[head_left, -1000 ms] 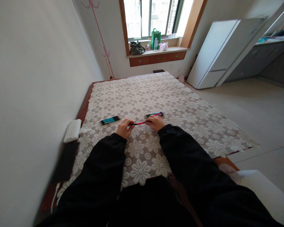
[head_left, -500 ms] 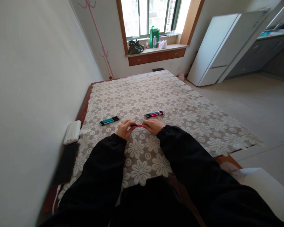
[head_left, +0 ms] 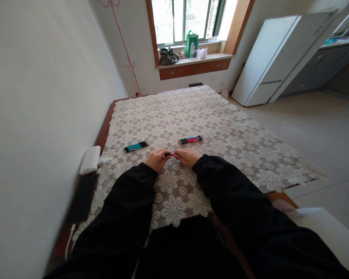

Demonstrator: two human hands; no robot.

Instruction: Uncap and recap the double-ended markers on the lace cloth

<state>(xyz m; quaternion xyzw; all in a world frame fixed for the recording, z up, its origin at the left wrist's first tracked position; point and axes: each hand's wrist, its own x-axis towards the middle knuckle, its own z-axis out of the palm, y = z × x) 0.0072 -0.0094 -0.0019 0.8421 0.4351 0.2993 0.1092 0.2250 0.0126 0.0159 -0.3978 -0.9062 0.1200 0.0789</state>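
Between my two hands is a red and black pen (head_left: 172, 155), held level just above the lace tablecloth (head_left: 174, 209). My left hand (head_left: 157, 159) pinches its black end, and my right hand (head_left: 187, 156) is closed on the red part. Fingers cover most of the pen, so only a short middle piece shows. Beyond my left hand lies a group of teal and black pens (head_left: 135, 147), side by side. A second group of pens (head_left: 190, 139), teal and red with black, rests past my right hand.
At the table's left edge, against the wall, are a white box-shaped device (head_left: 90, 160) and a dark flat panel (head_left: 82, 199) with a white cable (head_left: 69, 242). Bags, including a green one (head_left: 192, 44), stand on the windowsill. A white fridge (head_left: 267, 62) is at the right.
My hands have come slightly closer together along the pen, and less of its red part shows. The view has shifted a little; the pens on the table lie as before.
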